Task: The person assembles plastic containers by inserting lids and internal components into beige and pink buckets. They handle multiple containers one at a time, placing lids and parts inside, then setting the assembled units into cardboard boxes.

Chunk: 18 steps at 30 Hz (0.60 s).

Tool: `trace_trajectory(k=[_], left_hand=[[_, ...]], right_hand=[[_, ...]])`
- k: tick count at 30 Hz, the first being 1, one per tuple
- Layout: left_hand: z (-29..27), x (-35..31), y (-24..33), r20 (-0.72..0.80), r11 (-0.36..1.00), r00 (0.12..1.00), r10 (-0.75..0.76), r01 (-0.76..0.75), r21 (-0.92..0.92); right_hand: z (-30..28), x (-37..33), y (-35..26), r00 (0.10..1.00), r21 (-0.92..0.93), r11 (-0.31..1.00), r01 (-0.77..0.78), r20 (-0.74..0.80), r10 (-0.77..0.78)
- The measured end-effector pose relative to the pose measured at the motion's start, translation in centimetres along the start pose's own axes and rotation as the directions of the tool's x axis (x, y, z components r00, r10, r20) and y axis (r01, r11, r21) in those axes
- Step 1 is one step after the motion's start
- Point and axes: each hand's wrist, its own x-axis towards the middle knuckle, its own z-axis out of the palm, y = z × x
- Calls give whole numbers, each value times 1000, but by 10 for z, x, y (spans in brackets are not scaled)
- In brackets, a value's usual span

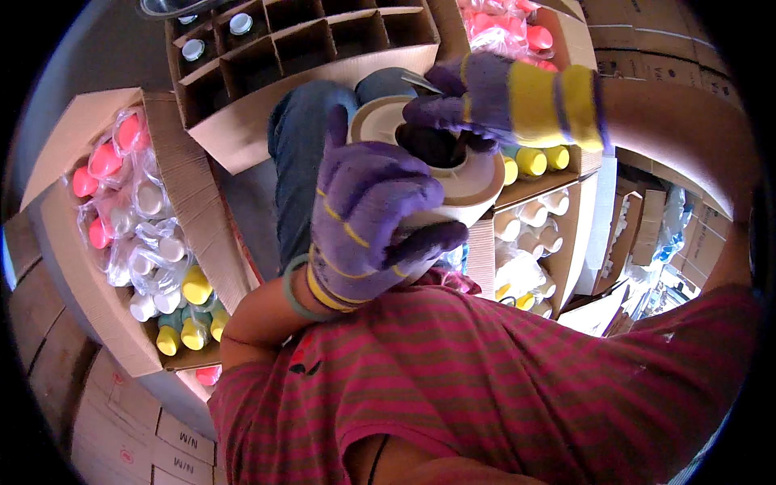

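Observation:
A cream, spool-like round piece (477, 174) with a wide rim and a dark centre hole rests at my lap. My right hand (477, 97), in a purple glove with a yellow cuff, bends over its far rim, fingertips at the hole. A thin, flat, greyish piece, blade-like (420, 82), sticks out from its closed fingers. In front of the near left side of the round piece is my left hand (372, 210), in a matching glove. One digit points up and the others curl inward; whatever they hold, if anything, is hidden.
A divided carton (323, 69) with a few white-capped bottles stands ahead. Open cartons of capped bottles flank me: red, white and yellow caps in the left carton (190, 162), and yellow and pale caps in the right carton (566, 242). Red-capped bottles (537, 36) in plastic stand far right.

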Motion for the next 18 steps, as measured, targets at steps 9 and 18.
trace_trajectory(k=[9,18], left_hand=[[-2,-9,-36,17,978,994,-107,109,-176],[-12,-12,-52,103,972,994,-41,64,-227]], right_hand=[[-24,10,40,895,-355,855,380,-94,-436],[-69,4,12,442,-576,25,817,597,-670]])
